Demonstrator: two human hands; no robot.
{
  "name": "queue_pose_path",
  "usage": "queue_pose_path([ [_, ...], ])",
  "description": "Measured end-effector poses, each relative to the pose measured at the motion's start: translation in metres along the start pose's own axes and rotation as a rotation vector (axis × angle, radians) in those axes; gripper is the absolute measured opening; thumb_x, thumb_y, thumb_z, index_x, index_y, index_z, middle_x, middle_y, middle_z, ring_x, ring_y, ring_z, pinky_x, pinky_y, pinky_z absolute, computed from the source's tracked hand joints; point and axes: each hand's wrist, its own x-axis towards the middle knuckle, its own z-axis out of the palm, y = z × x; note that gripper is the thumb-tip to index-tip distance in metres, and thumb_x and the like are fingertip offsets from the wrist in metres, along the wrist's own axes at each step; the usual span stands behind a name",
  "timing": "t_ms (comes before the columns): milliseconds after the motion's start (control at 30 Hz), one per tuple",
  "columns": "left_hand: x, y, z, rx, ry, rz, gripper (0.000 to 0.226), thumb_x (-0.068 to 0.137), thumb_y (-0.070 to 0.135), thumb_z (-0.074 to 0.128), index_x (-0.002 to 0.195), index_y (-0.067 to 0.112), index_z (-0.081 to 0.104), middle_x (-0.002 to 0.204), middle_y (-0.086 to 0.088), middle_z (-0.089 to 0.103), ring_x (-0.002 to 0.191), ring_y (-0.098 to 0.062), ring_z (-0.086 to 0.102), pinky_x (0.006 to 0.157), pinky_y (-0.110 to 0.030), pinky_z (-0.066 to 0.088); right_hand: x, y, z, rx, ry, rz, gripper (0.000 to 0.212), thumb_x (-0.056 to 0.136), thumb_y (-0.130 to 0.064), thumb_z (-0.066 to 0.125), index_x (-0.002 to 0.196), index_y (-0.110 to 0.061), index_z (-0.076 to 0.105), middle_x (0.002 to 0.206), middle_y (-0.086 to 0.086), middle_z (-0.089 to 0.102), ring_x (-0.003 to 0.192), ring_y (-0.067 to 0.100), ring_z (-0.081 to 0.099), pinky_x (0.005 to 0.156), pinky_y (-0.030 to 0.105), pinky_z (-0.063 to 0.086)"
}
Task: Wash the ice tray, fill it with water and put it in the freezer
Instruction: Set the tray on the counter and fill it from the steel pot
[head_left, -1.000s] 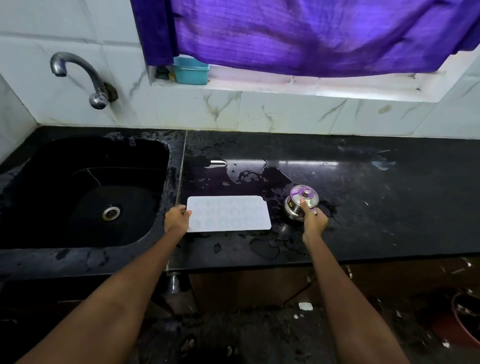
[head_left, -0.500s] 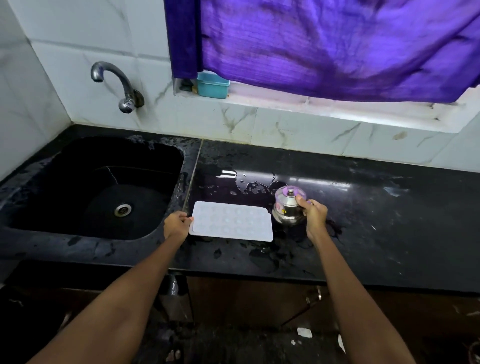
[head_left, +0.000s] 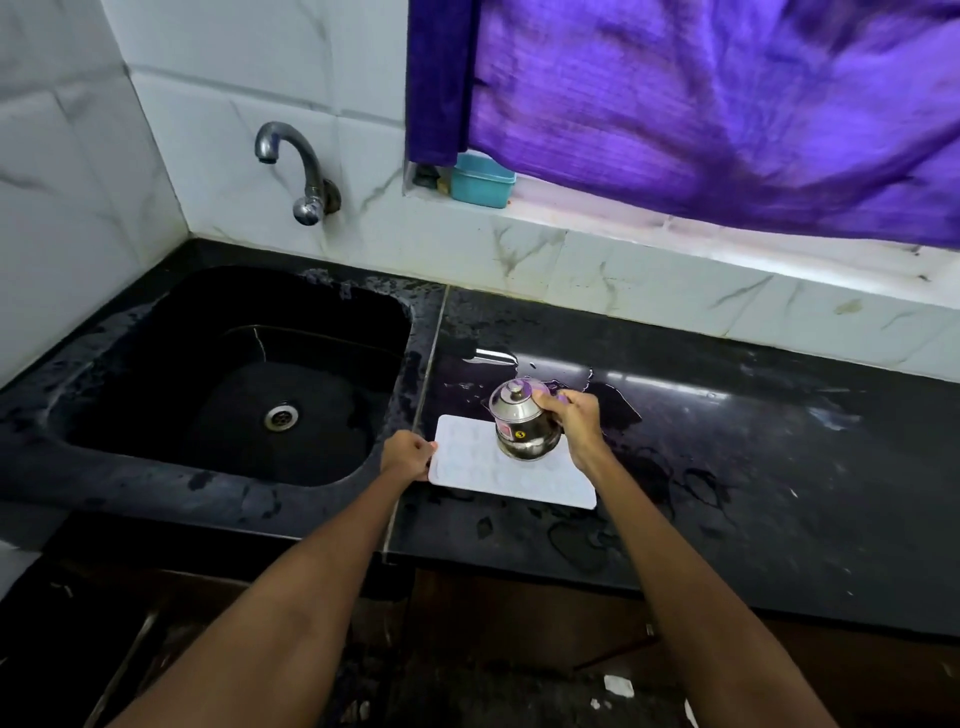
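The black stone surface (head_left: 753, 467) is wet with puddles around the work area, and the black sink (head_left: 156, 467) lies to the left beneath a wall tap (head_left: 291, 156) that shows no water running. The white ice tray (head_left: 467, 467) lies flat on the surface just right of the sink's edge, its small cells facing up. The left hand (head_left: 408, 457) is closed on the tray's left short edge, pinning it down. The right hand (head_left: 574, 423) grips a small steel pot (head_left: 519, 421) by its side, holding it tilted above the tray's far right part; whether water is already leaving it is too fine to tell from this angle.

This looks like the filling step, with the pot serving as the pourer. To do it well, the tilt should grow slowly so that a thin stream lands in the cells rather than splashing off the rim, and the pot should travel along the rows while the left hand keeps the tray level. Overfilling would make the carry to the freezer messy.
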Motion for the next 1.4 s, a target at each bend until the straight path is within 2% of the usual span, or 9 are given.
queue_pose_path([
  [100, -0.005, 0.006, -0.004, 0.053, 0.019, 0.041, 0.026, 0.085, 0.018, 0.068, 0.077, -0.006, 0.072, 0.089, -0.024, 0.074, 0.084, -0.033, 0.073, 0.078, -0.045, 0.06, 0.002, -0.004, 0.008, -0.056, -0.002, 0.001, 0.052, 0.076, -0.001, 0.069, 0.048, -0.018, 0.028, 0.04, -0.014, 0.024, 0.048, 0.008, 0.023, 0.049, 0.023, 0.022],
  [300, -0.005, 0.01, -0.006, 0.048, -0.026, 0.029, 0.02, 0.081, 0.018, 0.073, 0.081, -0.002, 0.075, 0.086, -0.022, 0.075, 0.08, -0.031, 0.074, 0.078, -0.042, 0.061, 0.005, -0.011, 0.016, -0.178, -0.008, -0.036, 0.053, 0.075, 0.001, 0.068, 0.046, -0.017, 0.027, 0.036, -0.013, 0.024, 0.04, 0.003, 0.023, 0.046, 0.018, 0.024],
  [433, -0.005, 0.012, -0.008, 0.063, -0.039, 0.01, 0.023, 0.082, 0.017, 0.073, 0.063, 0.005, 0.068, 0.059, -0.011, 0.065, 0.054, -0.023, 0.066, 0.075, -0.04, 0.061, 0.006, -0.01, 0.017, -0.221, 0.01, -0.036, 0.055, 0.075, -0.001, 0.07, 0.045, -0.017, 0.027, 0.036, -0.013, 0.024, 0.044, 0.008, 0.024, 0.048, 0.022, 0.024],
  [533, -0.003, 0.016, -0.011, 0.079, -0.07, 0.005, 0.019, 0.082, 0.015, 0.073, 0.071, 0.0, 0.071, 0.07, -0.013, 0.066, 0.043, -0.012, 0.057, 0.062, -0.034, 0.062, 0.007, -0.011, 0.017, -0.234, 0.016, -0.031, 0.054, 0.075, -0.001, 0.07, 0.044, -0.018, 0.028, 0.037, -0.013, 0.025, 0.045, 0.009, 0.025, 0.051, 0.025, 0.025],
  [600, -0.002, 0.02, -0.013, 0.097, -0.096, -0.003, 0.017, 0.081, 0.013, 0.074, 0.082, -0.003, 0.071, 0.077, -0.014, 0.065, 0.044, -0.014, 0.057, 0.057, -0.031, 0.06, 0.008, -0.013, 0.018, -0.248, 0.004, -0.032, 0.054, 0.075, -0.002, 0.07, 0.044, -0.018, 0.028, 0.038, -0.013, 0.025, 0.048, 0.012, 0.025, 0.051, 0.026, 0.025],
  [700, 0.0, 0.024, -0.014, 0.122, -0.099, -0.036, 0.017, 0.08, 0.014, 0.075, 0.084, -0.002, 0.068, 0.08, -0.013, 0.066, 0.047, -0.017, 0.059, 0.071, -0.039, 0.062, 0.009, -0.014, 0.02, -0.264, 0.003, -0.029, 0.055, 0.076, -0.003, 0.069, 0.044, -0.019, 0.027, 0.039, -0.012, 0.025, 0.05, 0.014, 0.025, 0.051, 0.027, 0.024],
  [800, 0.0, 0.027, -0.013, 0.149, -0.069, -0.048, 0.025, 0.078, 0.015, 0.076, 0.093, -0.005, 0.069, 0.079, -0.013, 0.067, 0.048, -0.019, 0.061, 0.073, -0.04, 0.062, 0.011, -0.015, 0.021, -0.278, -0.015, -0.034, 0.055, 0.076, -0.004, 0.07, 0.044, -0.019, 0.027, 0.039, -0.012, 0.024, 0.048, 0.012, 0.025, 0.051, 0.027, 0.023],
  [933, 0.0, 0.03, -0.013, 0.177, -0.053, -0.054, 0.026, 0.078, 0.014, 0.076, 0.095, -0.005, 0.069, 0.082, -0.014, 0.068, 0.049, -0.019, 0.061, 0.072, -0.039, 0.062, 0.011, -0.017, 0.022, -0.3, -0.034, -0.05, 0.056, 0.076, -0.005, 0.07, 0.045, -0.019, 0.026, 0.036, -0.013, 0.022, 0.039, 0.004, 0.021, 0.047, 0.022, 0.021],
  [1400, -0.007, 0.035, -0.016, 0.189, -0.054, -0.065, 0.03, 0.077, 0.015, 0.077, 0.099, -0.004, 0.069, 0.097, -0.017, 0.073, 0.051, -0.021, 0.062, 0.073, -0.038, 0.062, 0.013, -0.019, 0.03, -0.357, -0.033, -0.054, 0.057, 0.076, -0.007, 0.072, 0.044, -0.018, 0.027, 0.033, -0.012, 0.023, 0.036, 0.004, 0.023, 0.047, 0.023, 0.022],
])
